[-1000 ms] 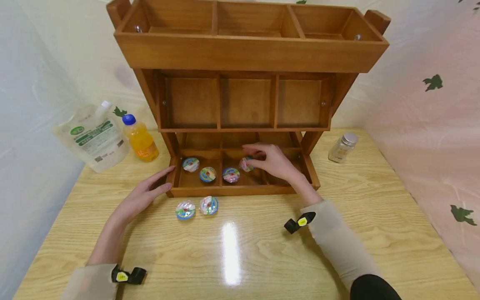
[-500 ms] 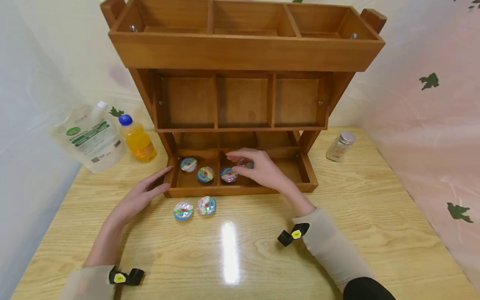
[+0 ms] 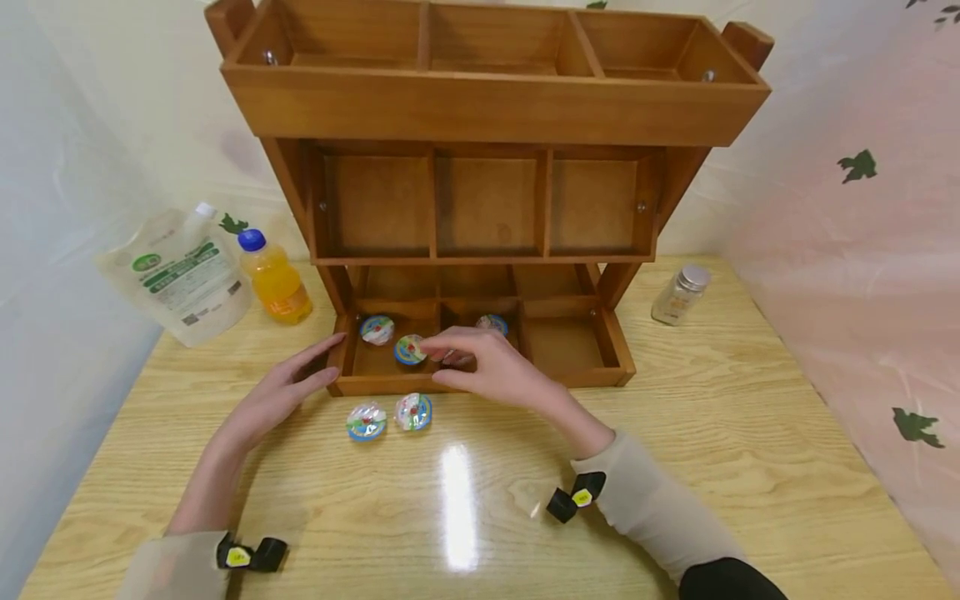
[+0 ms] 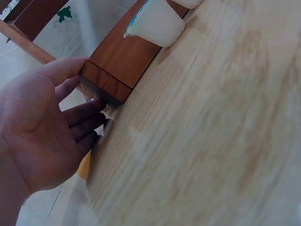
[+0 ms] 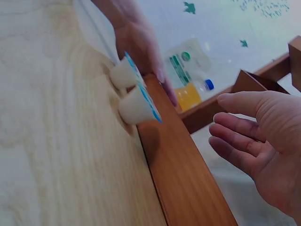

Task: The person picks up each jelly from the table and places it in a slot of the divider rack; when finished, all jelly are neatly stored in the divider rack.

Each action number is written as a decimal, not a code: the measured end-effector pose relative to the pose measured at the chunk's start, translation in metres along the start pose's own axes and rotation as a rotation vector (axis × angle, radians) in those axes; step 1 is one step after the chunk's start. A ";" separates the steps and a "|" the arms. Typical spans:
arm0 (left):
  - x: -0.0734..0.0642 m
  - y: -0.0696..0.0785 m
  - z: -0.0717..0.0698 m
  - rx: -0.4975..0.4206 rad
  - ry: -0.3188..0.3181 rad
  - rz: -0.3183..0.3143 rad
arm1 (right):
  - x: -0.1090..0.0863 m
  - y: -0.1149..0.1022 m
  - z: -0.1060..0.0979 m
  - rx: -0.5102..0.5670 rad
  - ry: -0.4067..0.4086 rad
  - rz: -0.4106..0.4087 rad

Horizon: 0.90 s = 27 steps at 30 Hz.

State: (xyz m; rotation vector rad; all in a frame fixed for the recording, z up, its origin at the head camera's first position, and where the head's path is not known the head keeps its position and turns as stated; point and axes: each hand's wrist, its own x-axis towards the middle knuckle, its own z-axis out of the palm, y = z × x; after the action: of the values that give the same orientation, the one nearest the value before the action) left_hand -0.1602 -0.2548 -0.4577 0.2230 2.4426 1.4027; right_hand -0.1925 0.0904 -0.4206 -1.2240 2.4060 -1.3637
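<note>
Cup (image 3: 492, 322) looks placed in mid bay (image 3: 458, 313): our R hand (image 3: 489, 363) has shifted fwd off it, fingers loosely apart, empty; L hand (image 3: 276, 397), relaxed, touches rack (image 3: 495, 108).

"Head view?"
"Above and behind my left hand (image 3: 281, 398) and right hand (image 3: 487, 362); facing forward and down; farthest, widest."
"Left wrist?"
"Close, tilted, low over the tabletop (image 4: 211, 117); facing past my left hand along the rack (image 4: 123, 55)."
"Right wrist?"
"Close, tilted; facing past my right hand toward my left."
"Shared?"
"Two cups (image 3: 367, 422) just right of my left hand: all three views."
</note>
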 end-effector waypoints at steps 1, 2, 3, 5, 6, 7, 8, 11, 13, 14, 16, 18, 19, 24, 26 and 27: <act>0.000 0.000 0.000 -0.001 -0.001 -0.001 | 0.000 -0.002 0.002 -0.012 -0.009 -0.009; 0.000 0.000 0.000 -0.001 -0.002 -0.002 | 0.000 -0.004 0.004 -0.024 -0.017 -0.021; 0.000 0.000 0.000 -0.002 -0.003 -0.004 | 0.000 -0.005 0.006 -0.040 -0.027 -0.031; 0.000 0.000 -0.001 -0.004 -0.005 -0.009 | 0.000 -0.008 0.010 -0.060 -0.057 -0.039; 0.000 0.000 -0.001 -0.005 -0.005 -0.013 | 0.000 -0.010 0.012 -0.072 -0.074 -0.037; 0.000 0.000 -0.001 -0.005 -0.006 -0.016 | 0.000 -0.011 0.013 -0.075 -0.090 -0.032; 0.000 0.000 -0.001 -0.005 -0.007 -0.018 | 0.000 -0.011 0.015 -0.081 -0.105 -0.031; -0.001 0.001 -0.001 -0.008 -0.009 -0.022 | 0.001 -0.012 0.020 -0.107 -0.150 -0.023; -0.001 0.001 -0.001 -0.008 -0.010 -0.024 | 0.000 -0.012 0.023 -0.137 -0.176 -0.016; -0.001 0.001 -0.001 -0.007 -0.010 -0.023 | 0.000 -0.013 0.024 -0.156 -0.189 -0.011; -0.001 0.001 -0.001 -0.005 -0.009 -0.023 | 0.000 -0.015 0.026 -0.182 -0.218 0.010; -0.001 0.001 -0.001 -0.003 -0.007 -0.019 | -0.002 -0.017 0.027 -0.207 -0.242 0.021; -0.001 0.001 0.000 -0.003 -0.006 -0.017 | -0.002 -0.018 0.027 -0.209 -0.253 0.024; -0.001 0.001 0.000 -0.005 -0.006 -0.009 | -0.004 -0.018 0.030 -0.221 -0.295 0.016; -0.001 0.001 0.000 -0.005 -0.007 -0.009 | -0.004 -0.018 0.031 -0.223 -0.308 0.017; 0.000 0.000 0.000 -0.005 -0.006 -0.009 | -0.004 -0.018 0.031 -0.222 -0.312 0.019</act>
State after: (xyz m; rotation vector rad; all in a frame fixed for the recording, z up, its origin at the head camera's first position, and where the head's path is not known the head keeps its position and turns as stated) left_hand -0.1599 -0.2548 -0.4572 0.2154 2.4319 1.4019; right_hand -0.1647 0.0675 -0.4264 -1.3439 2.3799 -0.8405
